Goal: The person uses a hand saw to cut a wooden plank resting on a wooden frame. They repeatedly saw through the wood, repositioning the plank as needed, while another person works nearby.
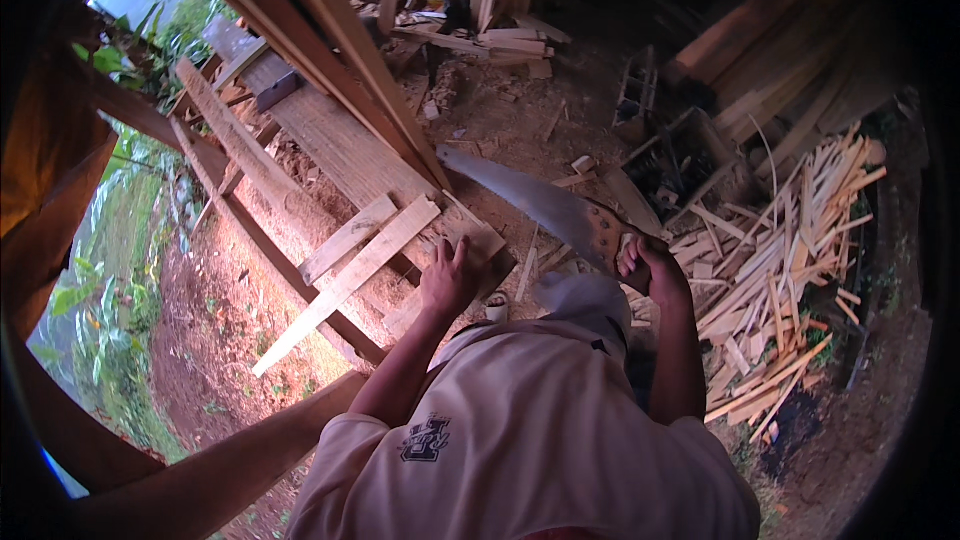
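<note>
My right hand (648,266) is closed round the wooden handle of a handsaw (535,202). Its broad metal blade points up and to the left, with the tip close to an upright post. On the near end of a thick workbench plank (335,145) lies my left hand (452,278), fingers stretched and apart. Just left of it, a long pale wooden strip (350,283) lies across the bench and sticks out past its left side. A shorter board (348,238) lies beside that strip. The saw blade is apart from both pieces.
Wooden posts (350,50) rise beyond the bench. A large heap of offcut strips (790,270) covers the ground at right, near a dark crate (690,165). More planks (510,40) lie at the back. A beam (230,450) crosses at lower left, with greenery outside.
</note>
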`<action>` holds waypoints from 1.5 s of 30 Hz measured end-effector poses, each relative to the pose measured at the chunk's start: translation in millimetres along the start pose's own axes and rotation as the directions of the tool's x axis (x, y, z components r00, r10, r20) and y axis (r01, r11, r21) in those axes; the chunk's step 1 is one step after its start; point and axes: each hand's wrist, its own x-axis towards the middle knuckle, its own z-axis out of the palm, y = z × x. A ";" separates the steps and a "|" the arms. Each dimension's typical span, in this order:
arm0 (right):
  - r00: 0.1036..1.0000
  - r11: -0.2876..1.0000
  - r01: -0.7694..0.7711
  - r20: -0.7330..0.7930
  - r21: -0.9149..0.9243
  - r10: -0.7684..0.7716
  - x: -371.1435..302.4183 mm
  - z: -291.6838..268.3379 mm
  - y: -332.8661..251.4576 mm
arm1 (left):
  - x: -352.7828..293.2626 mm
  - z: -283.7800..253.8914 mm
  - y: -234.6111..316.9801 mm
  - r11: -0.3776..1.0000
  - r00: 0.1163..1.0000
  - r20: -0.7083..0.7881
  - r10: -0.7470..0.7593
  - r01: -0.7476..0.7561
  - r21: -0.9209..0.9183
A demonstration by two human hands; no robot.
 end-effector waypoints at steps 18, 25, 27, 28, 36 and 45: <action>0.823 0.455 0.275 -0.038 -0.847 -0.567 -35.0 122.6 50.5 | 60.9 40.6 0.8 0.979 0.977 -0.111 0.180 -0.167 0.117; 0.905 0.791 0.228 -0.176 -0.568 -0.388 23.2 142.4 82.2 | 62.6 30.5 8.0 0.981 0.990 -0.019 0.136 -0.132 0.139; 0.901 0.762 0.250 -0.144 -0.598 -0.409 37.4 143.4 88.1 | 63.5 27.3 13.5 0.985 0.991 -0.019 0.136 -0.133 0.112; 0.902 0.755 0.235 -0.153 -0.612 -0.404 42.8 143.0 91.1 | 64.5 30.1 15.1 0.985 0.988 -0.037 0.149 -0.144 0.096; 0.910 0.750 0.221 -0.145 -0.623 -0.389 57.5 144.8 99.0 | 53.1 41.9 9.2 0.996 0.980 -0.188 0.069 -0.057 0.069; 0.951 0.729 0.205 -0.045 -0.653 -0.307 32.1 131.2 99.0 | 57.9 35.3 10.2 0.995 1.000 0.026 0.001 -0.004 0.103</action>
